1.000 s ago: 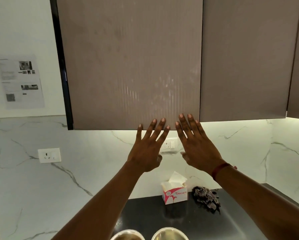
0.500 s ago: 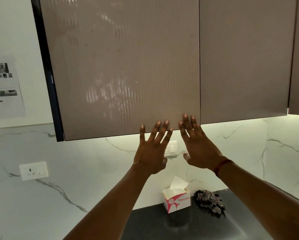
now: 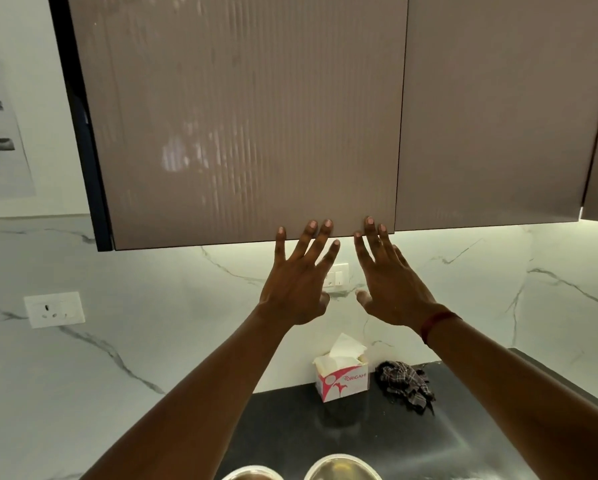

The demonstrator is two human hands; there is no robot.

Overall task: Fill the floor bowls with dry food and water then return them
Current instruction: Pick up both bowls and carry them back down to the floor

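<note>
At the cupboard door [image 3: 249, 133], I am pressing left hand [image 3: 297, 282] and right hand [image 3: 391, 282], grips flat, empty; steel bowls [image 3: 342, 458] below seem light, slippery, best lifted by rims.

Dark counter [image 3: 290, 427]: tissue box [image 3: 342, 381], cloth [image 3: 405, 382], bowls [image 3: 342, 467]

Both arms reach up to a ribbed cabinet door [image 3: 242, 126]. The left hand [image 3: 297, 282] and right hand [image 3: 391, 282] are side by side, fingers straight and spread, their tips at the door's lower edge. Below on the dark counter [image 3: 290, 427] are a tissue box [image 3: 342, 379] and a crumpled checked cloth [image 3: 405, 381]. The rims of the left bowl [image 3: 252, 474] and right bowl [image 3: 342, 467] show at the bottom edge.
</note>
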